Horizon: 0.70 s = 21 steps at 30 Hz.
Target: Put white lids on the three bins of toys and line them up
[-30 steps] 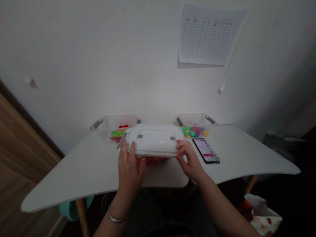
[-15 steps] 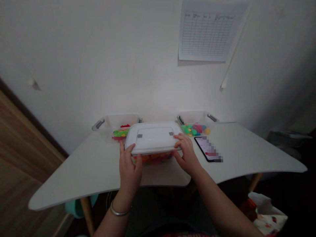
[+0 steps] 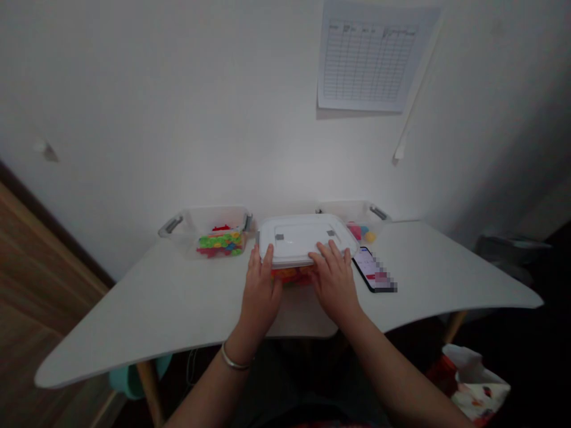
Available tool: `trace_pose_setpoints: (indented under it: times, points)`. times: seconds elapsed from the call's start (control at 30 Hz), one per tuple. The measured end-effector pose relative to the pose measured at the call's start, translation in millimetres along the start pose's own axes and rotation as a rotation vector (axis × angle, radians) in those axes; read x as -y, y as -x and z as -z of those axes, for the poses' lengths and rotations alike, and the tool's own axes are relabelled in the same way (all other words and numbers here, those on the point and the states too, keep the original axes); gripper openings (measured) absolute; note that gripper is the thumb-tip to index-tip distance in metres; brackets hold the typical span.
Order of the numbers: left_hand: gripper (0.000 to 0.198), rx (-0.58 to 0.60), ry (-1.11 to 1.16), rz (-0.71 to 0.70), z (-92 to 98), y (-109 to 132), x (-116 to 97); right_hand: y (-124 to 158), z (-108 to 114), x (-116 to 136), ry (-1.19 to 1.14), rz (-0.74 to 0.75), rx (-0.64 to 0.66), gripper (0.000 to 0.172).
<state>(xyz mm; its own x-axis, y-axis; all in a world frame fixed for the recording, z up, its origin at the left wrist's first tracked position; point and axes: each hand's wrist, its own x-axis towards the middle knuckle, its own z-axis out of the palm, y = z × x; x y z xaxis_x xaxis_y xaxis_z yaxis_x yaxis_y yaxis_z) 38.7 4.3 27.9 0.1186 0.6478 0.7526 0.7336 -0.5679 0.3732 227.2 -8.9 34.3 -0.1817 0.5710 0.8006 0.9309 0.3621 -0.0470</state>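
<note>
White table (image 3: pixel 134 309): clear bin (image 3: pixel 187 223), second bin (image 3: pixel 343 209), phone (image 3: pixel 368 267), lidded tub (image 3: pixel 303 235), seemingly plastic.

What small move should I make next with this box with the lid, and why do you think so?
I would probably ease the clear plastic box slightly left. The right corner of its white lid appears to reach the phone, and your left hand and right hand rest at its front edge, so a gentle slide seems easy.

My left hand (image 3: pixel 259 291) and right hand (image 3: pixel 334 282) are bare, and a thin silver bangle (image 3: pixel 235 360) circles my left wrist (image 3: pixel 243 339). Dark clothes (image 3: pixel 285 386) show below my arms.
</note>
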Motion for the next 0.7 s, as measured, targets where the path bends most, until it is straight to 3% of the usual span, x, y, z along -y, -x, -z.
trace_pose_setpoints:
  times: [0.1, 0.3, 0.5, 0.7]
  points:
    - [0.064, 0.022, -0.013, -0.028, -6.4, -8, 9, -8, -6, -4, 0.032, -0.017, -0.005, 0.027]
    - [0.064, 0.067, -0.145, -0.07, -9.8, -25, 23, -29, -10, -8, 0.055, -0.017, 0.11, 0.027]
    - [0.069, 0.123, -0.387, 0.039, -3.0, -39, 22, -47, -19, -8, 0.016, 0.014, 0.175, 0.026]
    - [0.054, 0.134, -0.4, 0.029, 0.8, -43, 31, -48, -18, -9, 0.018, 0.066, 0.215, 0.027]
